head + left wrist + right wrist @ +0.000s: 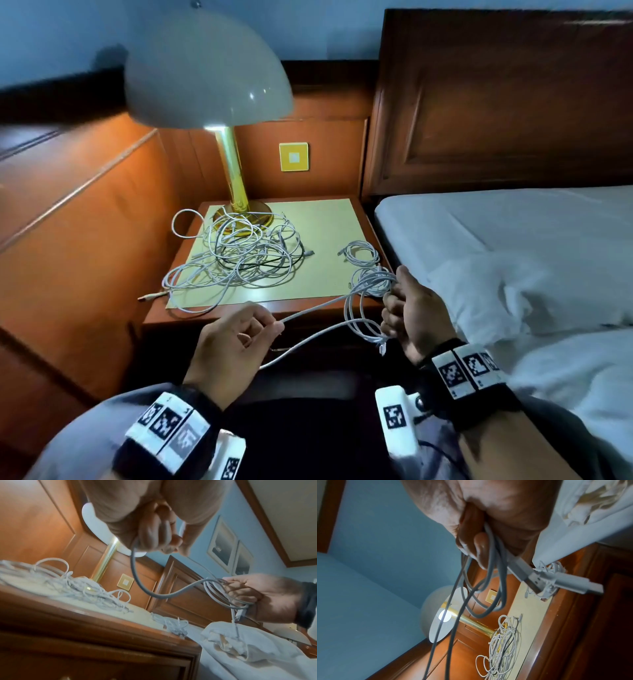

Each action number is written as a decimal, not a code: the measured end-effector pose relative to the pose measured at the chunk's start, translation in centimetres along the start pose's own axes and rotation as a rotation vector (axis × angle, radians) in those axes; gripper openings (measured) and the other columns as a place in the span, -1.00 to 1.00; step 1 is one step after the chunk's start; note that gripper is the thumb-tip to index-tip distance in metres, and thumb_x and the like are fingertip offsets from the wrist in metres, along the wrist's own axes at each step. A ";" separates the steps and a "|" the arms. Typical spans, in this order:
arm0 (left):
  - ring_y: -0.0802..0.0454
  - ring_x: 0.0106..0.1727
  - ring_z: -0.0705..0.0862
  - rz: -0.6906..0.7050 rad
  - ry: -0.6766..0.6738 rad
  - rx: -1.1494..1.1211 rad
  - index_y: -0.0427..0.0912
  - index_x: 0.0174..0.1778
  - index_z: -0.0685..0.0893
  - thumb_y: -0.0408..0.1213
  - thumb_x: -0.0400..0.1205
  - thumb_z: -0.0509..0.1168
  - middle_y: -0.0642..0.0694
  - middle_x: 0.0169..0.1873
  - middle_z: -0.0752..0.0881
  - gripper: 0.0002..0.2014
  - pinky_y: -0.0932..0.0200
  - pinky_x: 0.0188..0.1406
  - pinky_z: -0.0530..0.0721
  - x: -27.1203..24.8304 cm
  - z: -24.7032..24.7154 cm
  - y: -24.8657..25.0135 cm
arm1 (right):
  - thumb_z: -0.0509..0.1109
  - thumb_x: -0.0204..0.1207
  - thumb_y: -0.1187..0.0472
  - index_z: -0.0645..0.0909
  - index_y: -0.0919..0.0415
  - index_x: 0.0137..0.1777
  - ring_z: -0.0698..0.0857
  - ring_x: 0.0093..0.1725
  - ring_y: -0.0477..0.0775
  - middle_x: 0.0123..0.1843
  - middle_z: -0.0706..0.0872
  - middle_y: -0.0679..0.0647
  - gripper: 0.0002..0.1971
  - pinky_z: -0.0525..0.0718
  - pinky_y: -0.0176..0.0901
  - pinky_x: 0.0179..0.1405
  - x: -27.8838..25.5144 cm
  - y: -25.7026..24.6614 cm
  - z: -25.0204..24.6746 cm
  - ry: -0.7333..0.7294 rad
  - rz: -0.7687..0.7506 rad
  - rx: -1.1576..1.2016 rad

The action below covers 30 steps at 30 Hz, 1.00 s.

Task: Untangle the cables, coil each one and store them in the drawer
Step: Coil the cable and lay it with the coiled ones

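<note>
Dim room, warm glow from lit lamp (pixel 209 68), wide-angle edge bending, blurred wrist views

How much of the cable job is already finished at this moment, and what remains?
Done: one coiled white cable lies on the nightstand. In hand: the right hand grips a half-wound coil while the left hand pinches its loose tail. Left: the big tangle by the lamp, and storing; no drawer is seen open.
</note>
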<state>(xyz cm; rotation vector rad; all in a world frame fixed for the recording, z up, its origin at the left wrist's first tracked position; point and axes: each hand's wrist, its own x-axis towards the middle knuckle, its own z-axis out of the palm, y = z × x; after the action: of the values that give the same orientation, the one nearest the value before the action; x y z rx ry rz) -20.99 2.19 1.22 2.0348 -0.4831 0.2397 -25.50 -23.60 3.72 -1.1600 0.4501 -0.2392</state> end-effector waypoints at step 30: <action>-0.01 -0.29 0.76 0.104 0.171 0.235 -0.14 -0.14 0.87 -0.30 0.59 0.49 -0.04 -0.30 0.84 -0.95 0.30 -0.17 0.54 -1.9 -5.9 -2.6 | 0.19 0.71 -0.15 0.38 0.05 -0.48 0.44 -0.54 -0.14 -0.59 0.43 -0.11 -0.48 0.43 -0.06 -0.36 -6.5 2.5 1.1 -0.179 -0.351 -1.089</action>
<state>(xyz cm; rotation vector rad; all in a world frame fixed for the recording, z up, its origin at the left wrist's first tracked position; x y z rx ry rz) -21.42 8.86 1.36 2.1951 -0.4716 0.5515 -30.94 -19.10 3.23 -2.3143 0.1908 -0.1853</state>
